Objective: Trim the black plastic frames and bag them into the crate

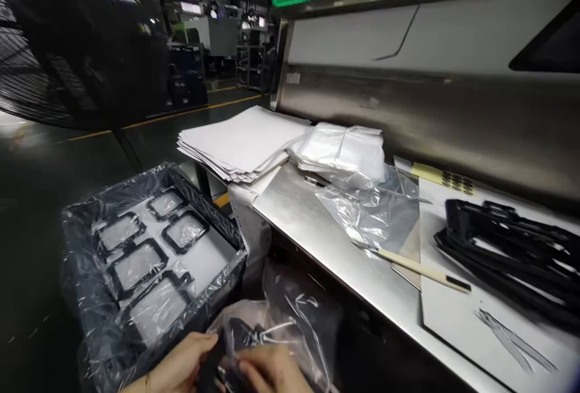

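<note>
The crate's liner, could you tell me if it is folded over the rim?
Folded over: the liner drapes down the crate's outer side.

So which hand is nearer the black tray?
Left hand is nearer, just below the near edge of the black tray; right hand sits farther right of it.

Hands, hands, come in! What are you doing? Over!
Left hand, right hand: on black part in clear plastic bag. Lined bin of black frames beside.

Nothing is legible: a small label (292, 78) on the steel wall (408, 116) perhaps bears print, but blur hides it.
</note>
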Action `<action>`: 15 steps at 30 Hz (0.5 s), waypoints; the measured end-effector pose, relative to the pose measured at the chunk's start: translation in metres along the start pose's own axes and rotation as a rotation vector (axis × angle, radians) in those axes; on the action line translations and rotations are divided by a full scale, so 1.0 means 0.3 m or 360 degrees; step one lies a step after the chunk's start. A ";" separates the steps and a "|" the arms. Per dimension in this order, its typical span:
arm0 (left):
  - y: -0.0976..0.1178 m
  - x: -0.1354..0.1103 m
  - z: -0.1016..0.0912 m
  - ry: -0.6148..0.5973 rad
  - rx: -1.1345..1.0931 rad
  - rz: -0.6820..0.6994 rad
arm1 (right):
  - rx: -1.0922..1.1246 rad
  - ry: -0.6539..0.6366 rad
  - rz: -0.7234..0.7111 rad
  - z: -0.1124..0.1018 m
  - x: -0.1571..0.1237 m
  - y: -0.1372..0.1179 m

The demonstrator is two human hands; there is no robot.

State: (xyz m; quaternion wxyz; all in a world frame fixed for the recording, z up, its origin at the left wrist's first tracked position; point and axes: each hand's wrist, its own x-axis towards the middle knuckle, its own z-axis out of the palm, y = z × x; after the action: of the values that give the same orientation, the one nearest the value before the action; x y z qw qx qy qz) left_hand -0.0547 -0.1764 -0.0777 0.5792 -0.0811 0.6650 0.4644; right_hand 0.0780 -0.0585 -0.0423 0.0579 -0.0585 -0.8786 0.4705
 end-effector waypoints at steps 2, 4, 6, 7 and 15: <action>0.003 -0.015 0.015 -0.0094 0.0122 -0.0061 | 0.0090 0.0074 0.0218 -0.022 -0.020 0.034; 0.031 -0.026 0.031 -0.0189 0.0293 -0.0046 | 0.0125 0.0201 0.0434 -0.061 -0.051 0.058; 0.085 -0.031 0.051 -0.0272 0.0533 0.0048 | 0.0102 0.0376 0.0581 -0.111 -0.077 0.070; 0.121 -0.033 0.062 -0.0304 0.0650 0.0112 | 0.0086 0.0456 0.0619 -0.140 -0.084 0.073; 0.295 -0.071 0.069 -0.0710 0.0761 0.0163 | 0.0135 0.0627 0.0328 -0.350 -0.033 -0.003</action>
State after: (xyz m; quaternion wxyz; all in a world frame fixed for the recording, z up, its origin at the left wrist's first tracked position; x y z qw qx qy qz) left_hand -0.0908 -0.1217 -0.0111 0.6892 0.1944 0.6151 0.3300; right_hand 0.1041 0.0255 0.0158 0.1823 -0.2362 -0.8191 0.4899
